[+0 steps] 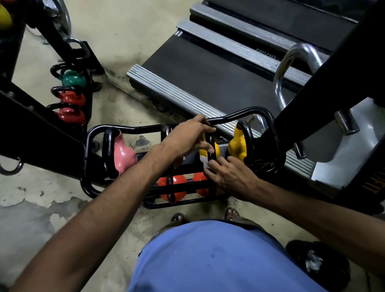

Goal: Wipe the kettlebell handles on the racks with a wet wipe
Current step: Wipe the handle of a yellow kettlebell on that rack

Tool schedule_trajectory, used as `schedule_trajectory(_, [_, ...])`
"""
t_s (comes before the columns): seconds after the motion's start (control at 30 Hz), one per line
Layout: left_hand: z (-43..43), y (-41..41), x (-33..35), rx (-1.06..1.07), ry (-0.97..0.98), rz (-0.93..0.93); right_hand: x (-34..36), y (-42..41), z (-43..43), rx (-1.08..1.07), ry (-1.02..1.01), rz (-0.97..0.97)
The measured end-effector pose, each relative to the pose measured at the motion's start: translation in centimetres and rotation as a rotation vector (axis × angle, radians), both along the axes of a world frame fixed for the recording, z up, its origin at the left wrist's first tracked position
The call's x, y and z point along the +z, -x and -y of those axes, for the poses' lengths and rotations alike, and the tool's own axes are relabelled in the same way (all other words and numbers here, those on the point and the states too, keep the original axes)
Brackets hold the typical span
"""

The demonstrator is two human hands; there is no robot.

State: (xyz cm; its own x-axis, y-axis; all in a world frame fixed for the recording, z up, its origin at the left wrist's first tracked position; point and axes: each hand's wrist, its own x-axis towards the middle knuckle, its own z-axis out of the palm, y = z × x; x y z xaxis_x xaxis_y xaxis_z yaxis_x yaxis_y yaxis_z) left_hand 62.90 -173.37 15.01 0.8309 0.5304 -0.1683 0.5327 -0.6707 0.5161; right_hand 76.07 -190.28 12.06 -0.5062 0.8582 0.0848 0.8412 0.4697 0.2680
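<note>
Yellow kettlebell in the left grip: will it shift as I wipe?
Probably heavy for its size; the kettlebell should barely shift. The rack hems it in and the left grip holds its handle, so rolling seems unlikely. The wipe may leave the handle slick.

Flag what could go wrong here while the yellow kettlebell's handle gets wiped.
1. The left hand grips the handle of the yellow kettlebell, so the patch under its fingers may go unwiped.
2. The right hand pinches only a small wet wipe; it could slip and drop among the red kettlebells below.
3. A damp handle may slip if lifted, and the sandalled feet stand close under the rack.
</note>
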Motion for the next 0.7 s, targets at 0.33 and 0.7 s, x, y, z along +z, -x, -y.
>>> schedule_trajectory(0.33, [-0.3,0.1,-0.2,-0.006,0.007,-0.011,-3.7,2.1,2.4,-0.769,0.050,-0.985])
schedule_trajectory(0.7, [0.2,0.2,-0.2,0.018,-0.023,-0.015,-4.3,3.2,2.3,-1.109,0.127,-1.698])
